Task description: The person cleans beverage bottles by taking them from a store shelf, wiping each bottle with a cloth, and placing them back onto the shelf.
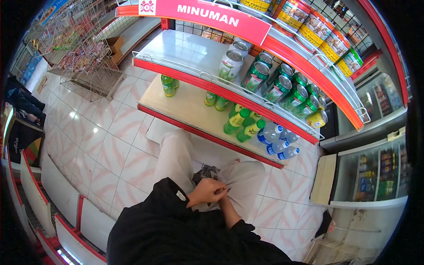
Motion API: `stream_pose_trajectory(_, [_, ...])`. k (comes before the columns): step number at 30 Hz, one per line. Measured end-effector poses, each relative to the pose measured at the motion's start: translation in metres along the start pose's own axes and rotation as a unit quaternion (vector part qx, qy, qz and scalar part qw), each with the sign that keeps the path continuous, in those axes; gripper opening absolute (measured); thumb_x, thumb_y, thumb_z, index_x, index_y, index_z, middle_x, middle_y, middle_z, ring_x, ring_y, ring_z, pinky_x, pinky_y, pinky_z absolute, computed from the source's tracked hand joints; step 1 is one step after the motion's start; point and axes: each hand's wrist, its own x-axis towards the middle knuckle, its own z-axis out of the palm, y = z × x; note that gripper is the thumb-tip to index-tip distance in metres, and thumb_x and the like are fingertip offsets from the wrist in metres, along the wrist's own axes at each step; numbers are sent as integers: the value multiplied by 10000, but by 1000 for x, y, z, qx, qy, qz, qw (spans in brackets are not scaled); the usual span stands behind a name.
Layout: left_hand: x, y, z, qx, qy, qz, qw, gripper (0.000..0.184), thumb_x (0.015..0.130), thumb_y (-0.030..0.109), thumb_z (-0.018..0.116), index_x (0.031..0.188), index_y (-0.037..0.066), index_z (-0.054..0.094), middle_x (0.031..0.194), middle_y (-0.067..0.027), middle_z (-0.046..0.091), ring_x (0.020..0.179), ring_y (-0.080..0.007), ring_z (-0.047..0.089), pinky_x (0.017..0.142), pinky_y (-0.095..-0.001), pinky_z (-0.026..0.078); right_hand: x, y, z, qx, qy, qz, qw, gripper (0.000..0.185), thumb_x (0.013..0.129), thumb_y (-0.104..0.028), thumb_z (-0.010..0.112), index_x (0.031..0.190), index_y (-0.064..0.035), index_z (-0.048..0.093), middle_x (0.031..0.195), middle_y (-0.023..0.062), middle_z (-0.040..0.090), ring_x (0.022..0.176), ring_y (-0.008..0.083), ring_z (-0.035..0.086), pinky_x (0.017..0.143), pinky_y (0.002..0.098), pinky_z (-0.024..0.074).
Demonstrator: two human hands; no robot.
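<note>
The glossy white floor tiles [104,152] with pinkish streaks look smooth (they mirror lights). The green drink cans [279,88] are shiny metal; the blue-labelled water bottles [277,146], clear smooth plastic. The loose black sleeve [168,198] is matt cloth, and the grey wire basket rack [92,84] is bare-looking metal.

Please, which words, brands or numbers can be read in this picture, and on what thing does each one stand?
"MINUMAN": pink sign on the shelf edge
"PENYEGAR": top-shelf yellow-labelled cans; nearby words unclear
Too small or blurred to read: green cans, green bottles, clear bottles, black item at left, fridge goods
</note>
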Motion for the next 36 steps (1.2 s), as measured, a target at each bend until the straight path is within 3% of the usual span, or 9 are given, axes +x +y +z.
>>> stream_pose_trajectory(10, [12,-4,7,33,-6,28,999,147,702,196,593,768,65,594,646,-99,565,601,-265,569,541,-338,454,-2,-1,0,-20,-21,7,1000,401,884,-294,379,1233,-96,360,1149,75,419,1046,252,399,929,367,285])
stream_pose_trajectory(19, [12,5,-24,-92,-184,60,977,197,754,156,562,926,60,570,864,-97,589,794,-248,572,680,-324,454,28,4,17,-38,-75,29,996,377,888,-268,373,1228,-104,368,1148,71,414,1055,259,387,950,370,262])
stream_pose_trajectory(24, [49,64,-91,-101,-142,68,982,234,778,120,538,1000,46,540,931,-92,575,847,-248,556,738,-318,438,51,2,31,-45,-101,23,994,365,891,-254,369,1226,-109,372,1147,69,412,1061,263,380,962,372,250])
stream_pose_trajectory(26, [61,91,-116,-125,-7,174,977,262,802,200,526,1010,40,533,952,-130,562,862,-267,550,748,-334,437,60,1,38,-49,-112,20,992,360,892,-248,368,1225,-111,374,1147,68,411,1063,264,377,966,373,245])
stream_pose_trajectory(27, [64,108,-129,-124,-10,182,975,262,802,200,526,1010,40,533,952,-130,562,862,-267,550,748,-334,437,62,0,39,-50,-115,17,992,358,892,-245,367,1224,-112,375,1147,68,410,1064,265,376,969,373,242])
stream_pose_trajectory(30, [67,147,-150,-162,62,291,941,356,831,342,493,1034,51,527,977,-167,545,884,-317,534,766,-385,431,67,-3,45,-50,-120,18,991,352,893,-236,365,1223,-114,378,1146,66,408,1067,267,372,975,374,235])
stream_pose_trajectory(32, [68,160,-148,-253,124,453,846,485,828,489,436,1065,74,522,1043,-195,506,955,-343,491,768,-442,423,65,-3,41,-49,-114,17,992,347,894,-231,363,1222,-116,379,1146,65,407,1069,268,369,980,375,230])
stream_pose_trajectory(33, [67,170,-144,-257,124,452,845,485,828,489,436,1065,74,522,1043,-195,506,955,-343,491,768,-442,423,62,-3,38,-49,-112,16,992,345,895,-228,363,1221,-117,380,1146,65,407,1070,269,368,982,376,227])
stream_pose_trajectory(36, [69,197,-132,-365,203,536,734,549,815,538,419,1115,83,491,1132,-207,437,1044,-379,419,813,-492,384,57,-6,28,-48,-104,14,993,339,896,-219,360,1220,-120,383,1146,64,405,1073,271,364,989,377,220])
